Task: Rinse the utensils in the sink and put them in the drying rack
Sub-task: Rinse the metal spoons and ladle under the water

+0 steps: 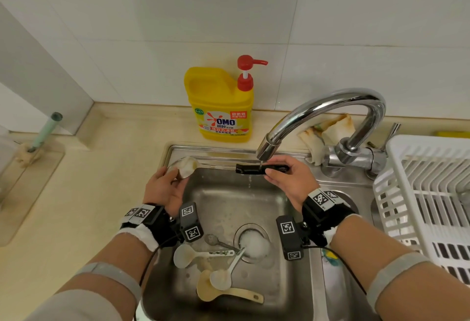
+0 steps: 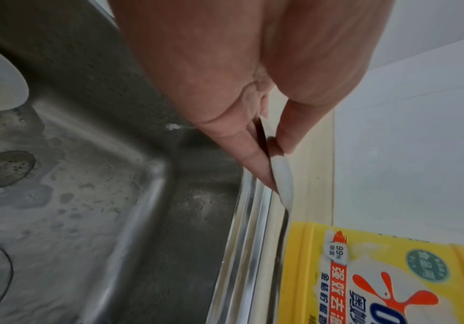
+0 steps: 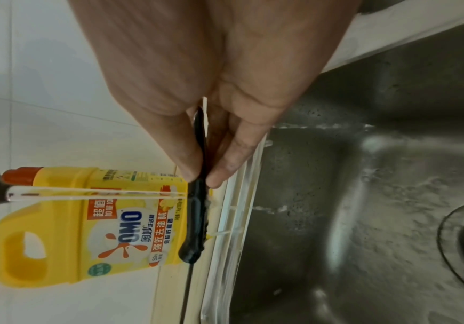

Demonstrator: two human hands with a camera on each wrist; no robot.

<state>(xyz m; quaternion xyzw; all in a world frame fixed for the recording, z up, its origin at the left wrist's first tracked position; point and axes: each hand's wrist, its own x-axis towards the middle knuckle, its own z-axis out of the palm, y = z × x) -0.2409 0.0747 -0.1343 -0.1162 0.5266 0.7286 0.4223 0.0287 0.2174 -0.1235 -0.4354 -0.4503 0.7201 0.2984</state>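
Observation:
A long ladle-like utensil lies level across the back of the sink point(image 1: 236, 201). My right hand point(image 1: 282, 175) pinches its black handle point(image 1: 250, 168) under the tap spout point(image 1: 265, 149), and a thin stream of water falls on the handle. My left hand point(image 1: 175, 175) pinches the round, soapy head point(image 1: 187, 165) at the sink's back left corner. In the right wrist view thumb and fingers of the right hand point(image 3: 200, 173) grip the black handle point(image 3: 197, 219). In the left wrist view the left hand point(image 2: 269, 149) holds the head's thin edge point(image 2: 282, 182). Several dirty spoons point(image 1: 193, 254) lie by the drain.
A white drying rack point(image 1: 427, 193) stands to the right of the sink. A yellow detergent bottle point(image 1: 221, 107) with a red pump is behind the sink. A stained rag point(image 1: 328, 130) lies behind the chrome tap point(image 1: 328, 109). Foam covers the drain point(image 1: 254, 244).

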